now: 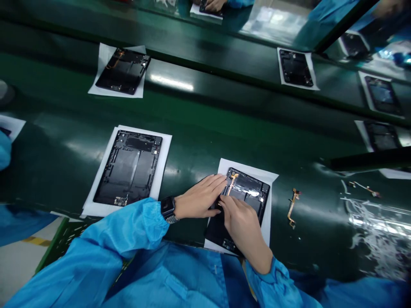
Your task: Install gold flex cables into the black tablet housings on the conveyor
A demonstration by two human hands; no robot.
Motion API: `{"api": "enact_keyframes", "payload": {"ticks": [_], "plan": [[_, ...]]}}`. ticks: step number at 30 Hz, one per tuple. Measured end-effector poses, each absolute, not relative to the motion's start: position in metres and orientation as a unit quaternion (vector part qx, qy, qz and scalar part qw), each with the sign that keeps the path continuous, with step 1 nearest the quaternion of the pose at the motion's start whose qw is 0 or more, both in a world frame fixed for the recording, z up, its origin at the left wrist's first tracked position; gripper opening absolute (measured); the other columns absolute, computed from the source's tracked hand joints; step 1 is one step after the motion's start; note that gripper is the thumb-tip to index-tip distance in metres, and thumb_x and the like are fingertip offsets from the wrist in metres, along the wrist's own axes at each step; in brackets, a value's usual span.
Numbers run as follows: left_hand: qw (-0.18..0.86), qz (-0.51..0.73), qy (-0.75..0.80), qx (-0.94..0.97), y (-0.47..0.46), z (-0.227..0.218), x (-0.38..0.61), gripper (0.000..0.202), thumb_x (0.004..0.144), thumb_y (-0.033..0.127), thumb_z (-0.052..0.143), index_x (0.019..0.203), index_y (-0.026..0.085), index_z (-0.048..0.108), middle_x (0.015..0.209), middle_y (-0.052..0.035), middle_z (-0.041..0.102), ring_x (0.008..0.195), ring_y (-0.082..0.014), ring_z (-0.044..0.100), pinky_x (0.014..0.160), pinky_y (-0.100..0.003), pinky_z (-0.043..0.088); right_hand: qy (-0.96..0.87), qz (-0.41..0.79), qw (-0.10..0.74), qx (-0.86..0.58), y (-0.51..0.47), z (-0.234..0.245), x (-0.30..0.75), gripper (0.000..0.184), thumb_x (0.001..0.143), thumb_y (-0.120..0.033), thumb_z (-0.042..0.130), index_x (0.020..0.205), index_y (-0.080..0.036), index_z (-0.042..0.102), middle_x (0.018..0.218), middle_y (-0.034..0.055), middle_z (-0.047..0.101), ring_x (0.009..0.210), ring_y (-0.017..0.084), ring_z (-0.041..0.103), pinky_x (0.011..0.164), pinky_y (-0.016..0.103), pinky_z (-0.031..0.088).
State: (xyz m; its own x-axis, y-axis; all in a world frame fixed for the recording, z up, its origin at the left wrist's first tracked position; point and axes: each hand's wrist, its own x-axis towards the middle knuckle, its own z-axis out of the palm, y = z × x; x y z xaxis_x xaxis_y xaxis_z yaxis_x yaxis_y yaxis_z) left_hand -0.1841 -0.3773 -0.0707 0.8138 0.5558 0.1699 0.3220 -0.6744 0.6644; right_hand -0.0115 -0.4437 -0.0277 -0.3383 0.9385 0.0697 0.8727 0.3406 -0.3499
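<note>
Looks about halfway: left hand (201, 196) and right hand (242, 224), fingers flat and together, pressing the flex cable (231, 182) onto the tablet chassis (248, 190), spare cable (293, 207) lying unused nearby.

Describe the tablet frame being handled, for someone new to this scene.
On the green conveyor belt, take the nearest row of black frames on white sheets. The handled frame is the right one, under the left hand and right hand; it carries an orange flex strip, unlike the left frame.

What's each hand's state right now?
Left hand: open, flat on the tablet chassis, holding nothing.
Right hand: open, pressing down on it.
</note>
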Motion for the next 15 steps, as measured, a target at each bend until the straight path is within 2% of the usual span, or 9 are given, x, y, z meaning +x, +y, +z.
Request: {"api": "enact_keyframes", "payload": {"ticks": [6, 15], "plan": [[0.327, 0.195, 0.239, 0.893, -0.376, -0.068, -0.185, 0.096, 0.079, 0.034, 0.076, 0.150, 0.013, 0.014, 0.153, -0.0240, 0.028, 0.147, -0.0335, 0.020, 0.119, -0.053, 0.025, -0.790, 0.140, 0.139, -0.581, -0.449, -0.025, 0.007, 0.020, 0.096, -0.013, 0.044, 0.105, -0.019, 0.061, 0.089, 0.0069, 0.070, 0.076, 0.022, 0.066, 0.067, 0.032, 0.050], [0.322, 0.189, 0.243, 0.895, -0.375, -0.070, -0.184, 0.098, 0.078, 0.039, 0.077, 0.149, 0.010, 0.016, 0.152, -0.0255, 0.029, 0.147, -0.0331, 0.020, 0.120, -0.051, 0.024, -0.809, 0.086, 0.126, -0.568, -0.448, -0.033, -0.016, 0.022, 0.094, -0.009, 0.041, 0.092, -0.015, 0.062, 0.079, 0.0088, 0.067, 0.070, 0.023, 0.063, 0.063, 0.032, 0.048]]}}
